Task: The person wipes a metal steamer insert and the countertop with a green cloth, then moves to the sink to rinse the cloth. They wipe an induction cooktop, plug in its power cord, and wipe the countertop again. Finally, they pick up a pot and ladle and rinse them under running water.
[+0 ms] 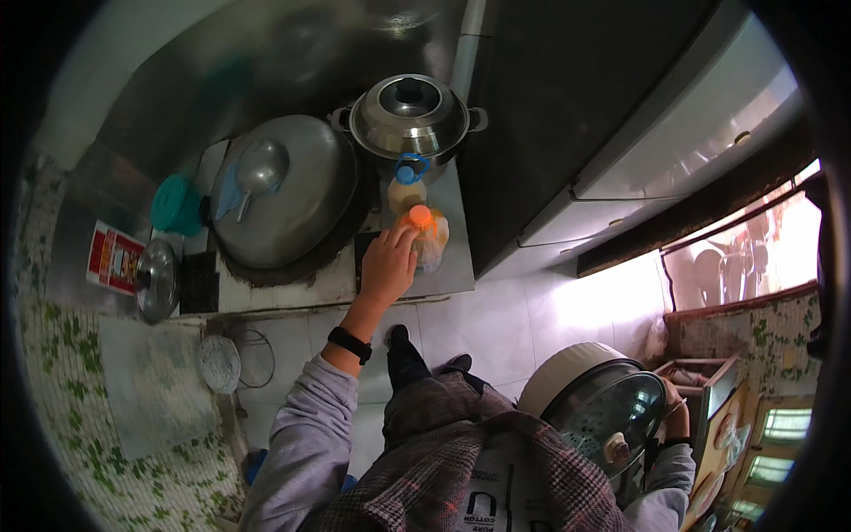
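My left hand (389,263) reaches over the metal-topped counter, its fingers against the neck of a plastic bottle with an orange cap (419,215); how firmly they close on it cannot be told. Right behind that bottle stands another with a blue cap and loop handle (405,175). At my right side, my right hand (676,413) holds the outer edge of a white pot (565,372), partly hidden by the rim. A glass lid (598,405) with a knob covers this pot, and a perforated surface shows through the glass.
A lidded steel pot (409,133) stands behind the bottles. To the left lie a large metal wok cover (312,193) with a metal ladle (262,166) and blue cloth on it, a teal container (176,203) and a glass lid (157,279). A tall cabinet or refrigerator (665,159) borders the right.
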`<action>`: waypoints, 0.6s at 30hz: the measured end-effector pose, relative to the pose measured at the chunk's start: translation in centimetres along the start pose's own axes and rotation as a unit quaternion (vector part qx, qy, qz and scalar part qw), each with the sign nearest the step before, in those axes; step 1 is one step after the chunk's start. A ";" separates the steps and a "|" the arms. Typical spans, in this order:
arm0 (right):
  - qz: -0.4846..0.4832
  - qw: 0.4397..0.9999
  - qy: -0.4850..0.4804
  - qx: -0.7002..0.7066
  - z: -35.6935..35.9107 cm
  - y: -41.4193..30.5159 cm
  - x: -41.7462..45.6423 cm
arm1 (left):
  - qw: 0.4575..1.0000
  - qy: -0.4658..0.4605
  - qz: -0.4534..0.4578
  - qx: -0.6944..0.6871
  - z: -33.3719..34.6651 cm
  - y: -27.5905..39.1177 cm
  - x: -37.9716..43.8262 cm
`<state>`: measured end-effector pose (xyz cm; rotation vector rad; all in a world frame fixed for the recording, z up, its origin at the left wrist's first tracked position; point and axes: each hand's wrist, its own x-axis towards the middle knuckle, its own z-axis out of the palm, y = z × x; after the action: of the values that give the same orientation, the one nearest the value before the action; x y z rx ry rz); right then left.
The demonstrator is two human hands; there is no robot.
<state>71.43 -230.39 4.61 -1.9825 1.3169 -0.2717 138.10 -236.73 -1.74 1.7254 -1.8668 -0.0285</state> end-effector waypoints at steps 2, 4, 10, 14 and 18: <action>0.097 0.989 0.001 0.107 1.1 -0.7 1.1 | 0.995 -0.093 0.000 0.029 0.9 -1.8 0.6; 0.158 0.974 -0.019 0.161 1.4 -1.3 1.0 | 0.983 -0.177 -0.030 0.030 1.7 -2.5 1.1; 0.149 0.985 -0.015 0.084 4.5 -5.8 0.5 | 0.967 -0.135 -0.123 -0.179 0.6 -4.9 3.5; 0.185 0.978 -0.007 0.096 6.5 -7.3 0.4 | 0.920 -0.178 -0.244 -0.249 -1.7 -7.9 1.7; 0.199 0.975 -0.007 0.104 7.5 -8.4 1.1 | 0.914 -0.108 -0.272 -0.283 -3.5 -10.5 -0.2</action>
<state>81.96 -226.20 4.68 -1.5073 1.5728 -0.1933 149.04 -236.90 -3.15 1.7884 -1.2646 -0.9184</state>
